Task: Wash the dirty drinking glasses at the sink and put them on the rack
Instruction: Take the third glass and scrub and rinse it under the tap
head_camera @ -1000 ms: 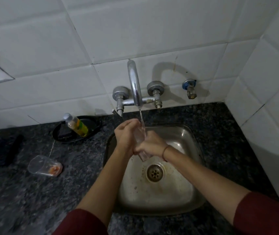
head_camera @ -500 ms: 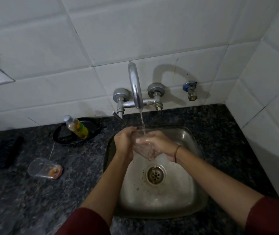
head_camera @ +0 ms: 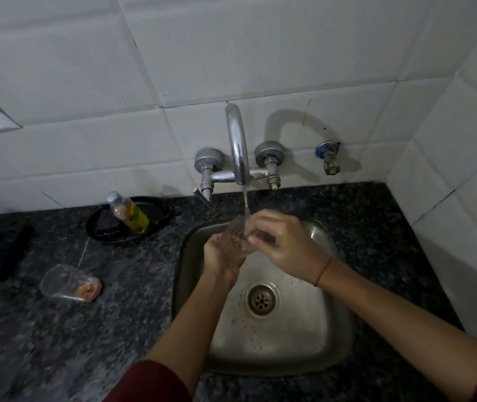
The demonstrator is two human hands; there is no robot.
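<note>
Cupped from below by the left hand and pinched at its rim by the right hand, the glass is held under the tap, while the second dirty glass is left lying on its side far left, nearer the left hand.

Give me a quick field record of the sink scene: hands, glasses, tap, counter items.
left hand: cups the glass from below
right hand: fingers on the glass, rubbing side unclear
glass: held over the sink, under the stream
tap: running
second glass: on its side on the counter, orange residue inside
bottle: leaning in a black dish
rack: not in view
</note>
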